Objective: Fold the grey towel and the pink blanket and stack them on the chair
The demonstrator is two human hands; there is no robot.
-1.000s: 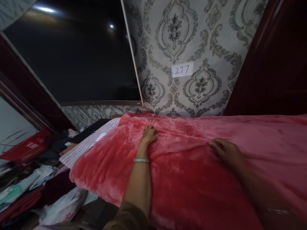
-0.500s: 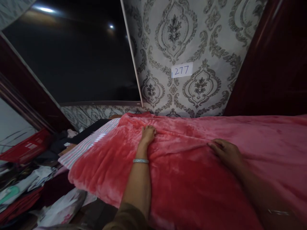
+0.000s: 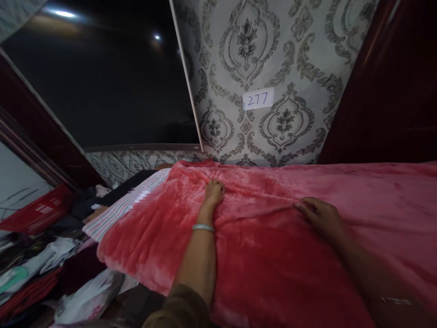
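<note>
A plush red and pink blanket (image 3: 259, 255) spreads before me, with a raised fold running across it between my hands. My left hand (image 3: 215, 192), a pale bangle on its wrist, presses onto the far part of the blanket with fingers curled into the fabric. To the right, my right hand (image 3: 319, 215) pinches the end of the fold between thumb and fingers. Under the blanket's left side a striped cloth (image 3: 112, 217) sticks out.
Behind the blanket stands a patterned wall with a paper marked 277 (image 3: 258, 99). A large dark screen (image 3: 112, 86) hangs at the left. Clothes, a plastic bag (image 3: 90, 294) and a red basket (image 3: 37, 209) lie lower left.
My left hand has shifted slightly to the right, and small creases have gathered in the blanket just beyond it. My right hand stays in about the same place.
</note>
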